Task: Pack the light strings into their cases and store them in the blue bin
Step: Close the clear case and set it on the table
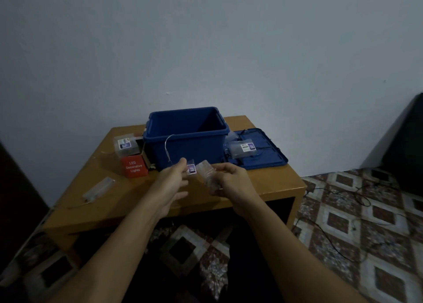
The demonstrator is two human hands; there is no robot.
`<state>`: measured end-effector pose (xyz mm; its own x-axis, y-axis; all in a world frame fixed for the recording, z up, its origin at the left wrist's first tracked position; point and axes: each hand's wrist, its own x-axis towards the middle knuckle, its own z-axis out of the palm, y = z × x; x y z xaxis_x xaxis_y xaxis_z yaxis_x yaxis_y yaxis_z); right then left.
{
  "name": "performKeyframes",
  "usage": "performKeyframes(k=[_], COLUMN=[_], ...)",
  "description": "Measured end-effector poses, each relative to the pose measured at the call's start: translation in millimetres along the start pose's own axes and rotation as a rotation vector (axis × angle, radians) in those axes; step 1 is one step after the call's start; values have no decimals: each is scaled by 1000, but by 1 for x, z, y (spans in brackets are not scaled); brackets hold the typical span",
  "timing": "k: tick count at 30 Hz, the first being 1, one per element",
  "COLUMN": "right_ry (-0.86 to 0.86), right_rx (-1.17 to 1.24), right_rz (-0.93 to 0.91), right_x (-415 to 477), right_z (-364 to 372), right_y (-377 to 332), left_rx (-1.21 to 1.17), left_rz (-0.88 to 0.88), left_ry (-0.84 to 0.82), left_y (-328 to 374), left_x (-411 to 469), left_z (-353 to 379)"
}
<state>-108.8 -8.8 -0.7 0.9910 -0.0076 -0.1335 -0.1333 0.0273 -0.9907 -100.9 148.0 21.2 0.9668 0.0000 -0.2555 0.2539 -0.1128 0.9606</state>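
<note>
Brown table [263, 183] stands by a pale wall. On its left sits a red box [135, 169] saying "LED Decorative Lights". Behind the hands, the blue bin [186, 140] looks empty. Left hand [175, 179] pinches a thin light string [168, 147]. Right hand [231, 180] grips a clear case [207, 173]. Another clear case [242, 148] lies on the blue lid [272, 158].
</note>
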Motion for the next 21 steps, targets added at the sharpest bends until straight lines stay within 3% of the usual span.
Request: performKeyframes(k=[6, 21], right_ry=[86, 114], right_rx=[55, 173], right_rz=[76, 73], right_x=[33, 76], right_z=[2, 31], right_y=[6, 23], left_rx=[-19, 158], left_rz=[67, 57], left_ry=[191, 281], left_y=[-11, -36], left_x=[28, 83], left_z=[-3, -15])
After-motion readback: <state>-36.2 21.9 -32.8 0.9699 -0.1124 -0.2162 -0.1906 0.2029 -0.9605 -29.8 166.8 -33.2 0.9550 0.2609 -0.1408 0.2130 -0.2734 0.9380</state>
